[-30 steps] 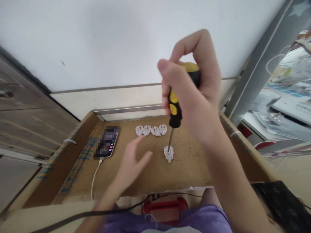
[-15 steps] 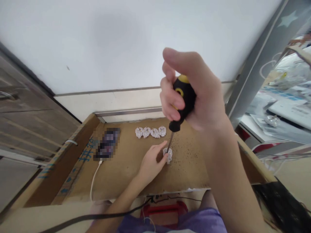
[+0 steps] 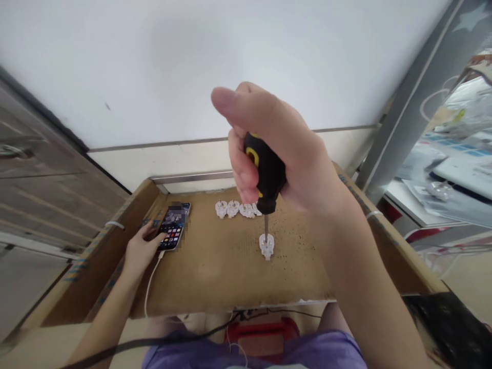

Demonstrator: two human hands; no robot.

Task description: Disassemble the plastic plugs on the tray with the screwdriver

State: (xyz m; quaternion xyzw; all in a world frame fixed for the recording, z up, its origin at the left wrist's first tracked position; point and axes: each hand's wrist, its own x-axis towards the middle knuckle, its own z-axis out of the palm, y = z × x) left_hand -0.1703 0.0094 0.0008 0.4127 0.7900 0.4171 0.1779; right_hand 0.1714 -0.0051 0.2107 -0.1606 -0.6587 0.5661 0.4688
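Observation:
My right hand [image 3: 280, 148] is wrapped around the black and yellow handle of a screwdriver [image 3: 265, 177], held upright. Its metal tip rests in a small white plug part [image 3: 266, 245] that lies on the cardboard tray [image 3: 215, 271]. My left hand [image 3: 141, 251] is off at the tray's left side, fingers stretched onto the lower edge of a phone [image 3: 175, 226] with a lit screen. Several more white plug parts [image 3: 236, 209] stand in a row at the back of the tray, partly behind my right hand.
A white cable [image 3: 149, 287] runs from the phone toward me. A dark cable [image 3: 184, 335] and a red object [image 3: 265, 330] lie below the tray's front edge. A grey post [image 3: 411, 97] and a cluttered shelf [image 3: 453, 169] stand on the right, a white wall behind.
My left hand has let go of the plug part and moved left to the phone. The screwdriver has come upright over the part, with my right hand shifted left.

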